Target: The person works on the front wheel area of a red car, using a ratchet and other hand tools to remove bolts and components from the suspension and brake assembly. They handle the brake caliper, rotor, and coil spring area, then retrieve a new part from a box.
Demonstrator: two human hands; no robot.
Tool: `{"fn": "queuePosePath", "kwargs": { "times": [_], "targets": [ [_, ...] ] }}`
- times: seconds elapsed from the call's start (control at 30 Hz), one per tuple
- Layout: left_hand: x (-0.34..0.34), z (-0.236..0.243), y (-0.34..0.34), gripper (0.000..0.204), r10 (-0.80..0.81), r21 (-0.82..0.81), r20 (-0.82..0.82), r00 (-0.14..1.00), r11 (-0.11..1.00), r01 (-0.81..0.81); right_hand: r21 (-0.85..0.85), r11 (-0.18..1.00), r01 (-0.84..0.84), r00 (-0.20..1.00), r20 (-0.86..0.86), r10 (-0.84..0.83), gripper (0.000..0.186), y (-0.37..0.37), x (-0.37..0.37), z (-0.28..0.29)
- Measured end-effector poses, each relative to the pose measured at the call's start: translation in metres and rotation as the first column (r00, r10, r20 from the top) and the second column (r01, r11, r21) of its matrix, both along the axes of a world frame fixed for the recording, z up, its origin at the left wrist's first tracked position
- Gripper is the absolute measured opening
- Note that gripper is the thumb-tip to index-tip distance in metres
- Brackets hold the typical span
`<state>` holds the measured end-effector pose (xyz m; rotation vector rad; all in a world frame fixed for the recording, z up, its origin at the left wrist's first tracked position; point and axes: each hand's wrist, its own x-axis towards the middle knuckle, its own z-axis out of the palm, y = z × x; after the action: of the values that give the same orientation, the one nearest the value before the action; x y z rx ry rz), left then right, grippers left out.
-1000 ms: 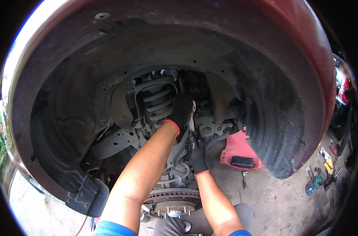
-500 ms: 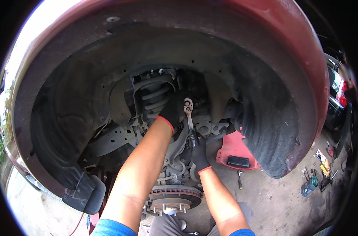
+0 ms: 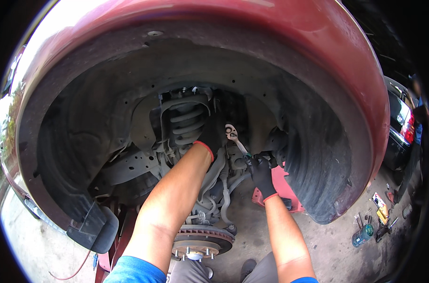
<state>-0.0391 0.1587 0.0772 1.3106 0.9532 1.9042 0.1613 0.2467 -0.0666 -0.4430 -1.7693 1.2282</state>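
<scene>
A ratchet wrench (image 3: 238,143) with a silver head is inside the wheel well. My right hand (image 3: 260,173), in a black glove with a red cuff, is closed round its dark handle. My left hand (image 3: 213,132), gloved alike, reaches in beside the ratchet head, to the left of it; its fingers are lost in the dark. Left of that hand is a coil spring (image 3: 188,117) under an arched upper arm. Below my wrists a brake disc (image 3: 202,232) with studs faces out, no wheel on it.
The red fender (image 3: 290,28) and dark liner (image 3: 313,155) arch around my arms. A mud flap (image 3: 106,232) hangs lower left near a red stand (image 3: 124,236). A red panel (image 3: 281,186) lies beyond my right hand. At right are a teal can (image 3: 363,235) and several tools on the floor.
My right hand has swung the ratchet handle to the right, tilting it outward. The left hand stays beside the ratchet head. The whole view has shifted slightly.
</scene>
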Motion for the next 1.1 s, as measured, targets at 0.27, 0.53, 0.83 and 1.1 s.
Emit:
{"fn": "queuePosePath", "kwargs": {
  "times": [0.27, 0.53, 0.83, 1.1],
  "targets": [
    [0.015, 0.005, -0.013, 0.019, -0.108, 0.067, 0.327, 0.939, 0.994, 0.091, 0.522, 0.793, 0.315, 0.947, -0.119, -0.298, 0.027, 0.005, 0.027, 0.048],
    [0.029, 0.014, -0.01, 0.027, -0.29, 0.257, 0.47, 0.834, 0.948, 0.185, 0.933, 0.281, 0.225, 0.868, -0.061, -0.492, 0.033, 0.022, 0.048, 0.098],
    [0.037, 0.038, -0.02, 0.029, 0.009, 0.001, 0.583, 0.812, 1.0, -0.011, 0.74, 0.656, 0.149, 0.94, 0.099, -0.325, 0.034, 0.009, 0.034, 0.07],
    [0.062, 0.011, -0.013, 0.039, -0.359, 0.395, 0.592, 0.721, 0.91, 0.128, 0.572, 0.809, 0.132, 0.934, 0.203, -0.295, 0.038, 0.001, 0.035, 0.07]
  ]
}}
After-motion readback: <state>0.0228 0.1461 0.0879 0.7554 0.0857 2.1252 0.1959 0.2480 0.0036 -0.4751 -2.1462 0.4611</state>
